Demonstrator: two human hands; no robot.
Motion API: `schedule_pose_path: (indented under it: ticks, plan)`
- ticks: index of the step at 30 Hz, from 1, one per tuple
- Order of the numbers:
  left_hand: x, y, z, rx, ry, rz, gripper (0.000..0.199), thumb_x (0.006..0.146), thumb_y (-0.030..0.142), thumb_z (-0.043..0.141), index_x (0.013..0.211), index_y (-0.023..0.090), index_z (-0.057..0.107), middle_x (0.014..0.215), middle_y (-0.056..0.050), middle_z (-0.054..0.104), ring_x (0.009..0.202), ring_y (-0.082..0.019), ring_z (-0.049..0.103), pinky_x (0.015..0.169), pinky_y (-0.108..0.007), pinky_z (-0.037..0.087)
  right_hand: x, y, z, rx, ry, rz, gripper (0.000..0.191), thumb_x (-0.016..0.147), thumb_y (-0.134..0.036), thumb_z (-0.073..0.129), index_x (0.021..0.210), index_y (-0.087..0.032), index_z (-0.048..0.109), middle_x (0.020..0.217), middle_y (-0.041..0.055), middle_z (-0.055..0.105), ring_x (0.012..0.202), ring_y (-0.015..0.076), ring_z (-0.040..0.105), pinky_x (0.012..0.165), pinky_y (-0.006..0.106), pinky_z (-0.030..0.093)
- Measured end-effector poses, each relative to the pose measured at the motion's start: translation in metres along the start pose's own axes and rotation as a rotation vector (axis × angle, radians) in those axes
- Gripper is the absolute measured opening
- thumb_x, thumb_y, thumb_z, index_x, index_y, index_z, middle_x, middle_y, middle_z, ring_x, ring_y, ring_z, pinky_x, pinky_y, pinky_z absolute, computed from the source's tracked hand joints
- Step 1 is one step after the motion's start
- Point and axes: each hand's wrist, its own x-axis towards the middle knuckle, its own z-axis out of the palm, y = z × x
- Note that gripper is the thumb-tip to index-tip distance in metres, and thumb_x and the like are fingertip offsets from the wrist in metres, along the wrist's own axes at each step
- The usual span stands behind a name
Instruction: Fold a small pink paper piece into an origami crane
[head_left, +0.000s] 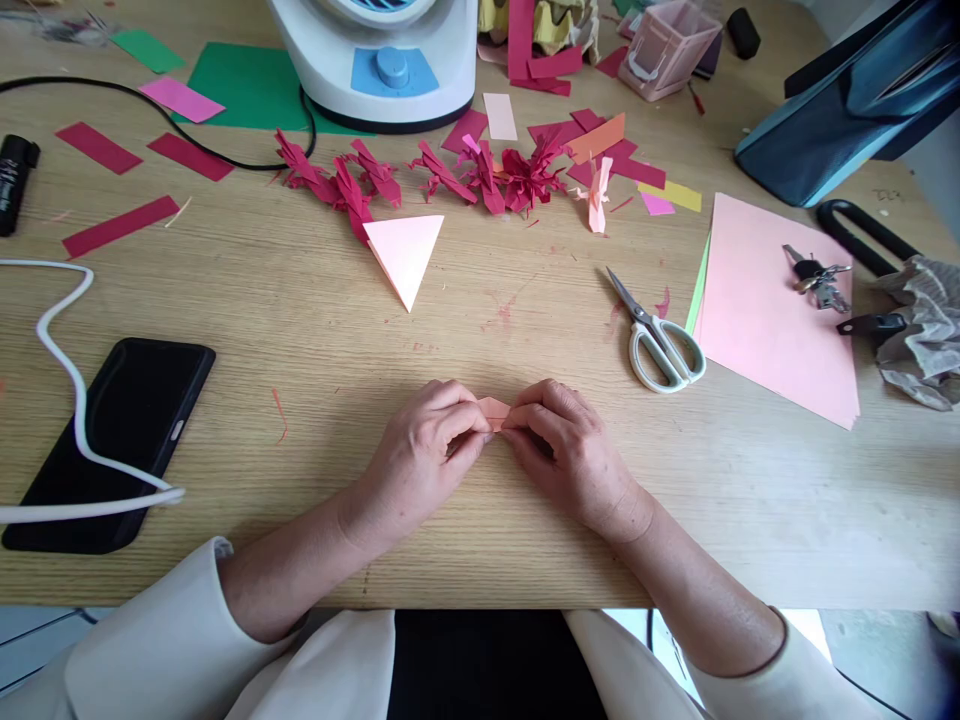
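a small folded piece of salmon-pink paper is held between the two hands near the front edge of the pale wood-grain tabletop. the left hand pinches its left end between thumb and fingers, and the right hand pinches its right end the same way; the fingertips of both nearly meet at its lower edge. the fingers cover much of the paper, so its full shape cannot be told.

beyond the hands, to the left, lies a pale pink folded paper triangle, one corner aimed toward the person. its upper left corner is against a row of crimson folded paper pieces. a pale pink folded paper figure sits near the right end of that row.

to the right are metal scissors with white handles, blades pointing away and to the left. farther right, a bunch of keys rests on light pink paper sheets. on the far left, a white cable crosses a black smartphone.
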Motion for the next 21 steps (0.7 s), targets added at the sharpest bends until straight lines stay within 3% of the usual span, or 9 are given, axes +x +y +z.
schedule_pose_path:
  ticks: [21]
  plan:
    - [0.0076,0.0041,0.0035,0.042,-0.01,-0.042,0.012,0.086,0.006,0.053,0.081,0.016,0.056,0.094,-0.004,0.052,0.083,-0.014,0.057,0.074,-0.028,0.053,0.0005,-0.0036,0.0038,-0.013,0.039,0.074,0.008,0.091,-0.017,0.054,0.085,-0.018,0.059,0.096,0.0102,0.055,0.089,0.0222,0.055,0.08,0.04,0.051]
